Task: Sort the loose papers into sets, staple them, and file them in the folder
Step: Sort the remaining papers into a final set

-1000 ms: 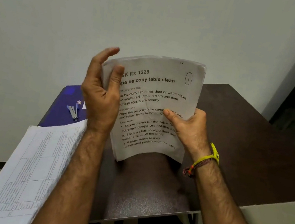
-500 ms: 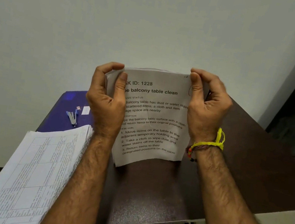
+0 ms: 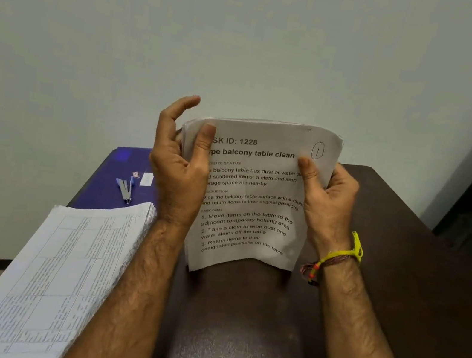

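Observation:
I hold a set of printed papers [image 3: 252, 194] upright with its lower edge on the dark table [image 3: 386, 268]; the top sheet reads "balcony table clean" and has a circled 1. My left hand [image 3: 178, 165] grips the set's left edge, thumb on the front and index finger raised. My right hand [image 3: 325, 194] grips the right edge with its thumb on the front. A thick stack of table-printed sheets [image 3: 60, 274] lies at the left, overhanging the table. A blue folder [image 3: 115, 176] lies behind it with a silver stapler [image 3: 125, 189] on it.
A small white slip [image 3: 146, 179] and a tiny red-and-white piece [image 3: 135, 174] lie on the folder beside the stapler. A pale wall stands close behind the table. A dark object fills the right edge of view. The table's front edge runs near my forearms.
My right hand slid from the set's top right corner down to its right edge. My left index finger lifted off the papers. The set stayed upright.

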